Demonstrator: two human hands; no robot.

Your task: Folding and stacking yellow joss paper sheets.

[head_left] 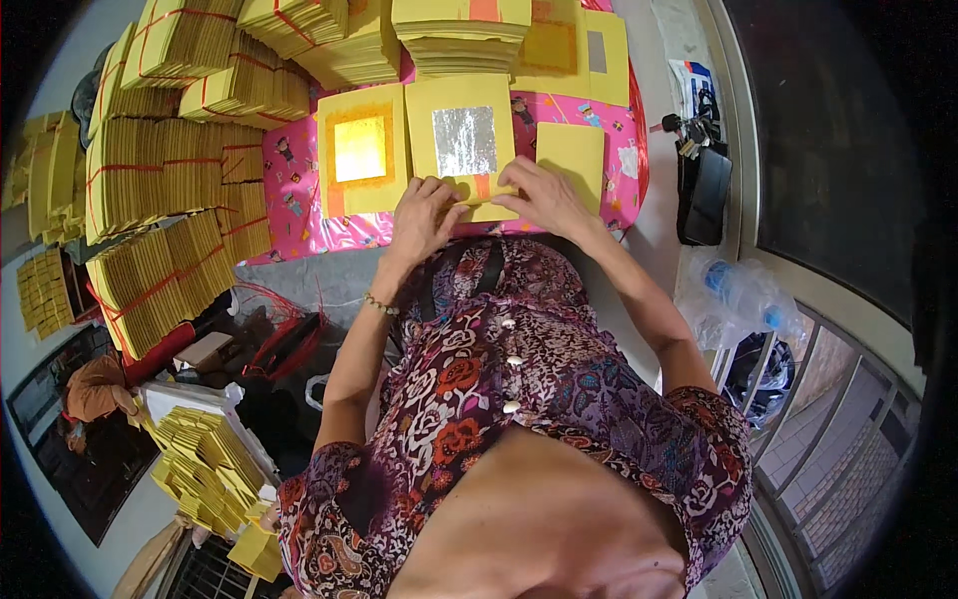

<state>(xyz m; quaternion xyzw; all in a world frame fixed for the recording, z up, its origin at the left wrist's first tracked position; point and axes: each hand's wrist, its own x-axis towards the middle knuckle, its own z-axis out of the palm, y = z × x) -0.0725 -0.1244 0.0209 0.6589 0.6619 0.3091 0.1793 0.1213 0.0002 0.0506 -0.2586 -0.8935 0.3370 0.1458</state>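
A yellow joss paper sheet (pixel 424 95) with a silver foil square lies in front of me on the pink tabletop. My left hand (pixel 427 212) has its fingers curled at the sheet's near left edge. At the near right, my right hand (pixel 547 197) pinches the same edge, which looks bent or rolled up between the two hands. To the left sits joss paper with a gold foil square (pixel 359 150), framed in orange. A plain yellow piece (pixel 571 155) lies beyond my right wrist.
Bundles of yellow paper (pixel 165 180) tied with red string are piled along the left. Taller stacks (pixel 464 45) stand at the back. On the right ledge are a black phone or case (pixel 707 195), keys (pixel 689 130) and clear plastic bottles (pixel 743 290). Folded yellow pieces (pixel 210 464) lie lower left.
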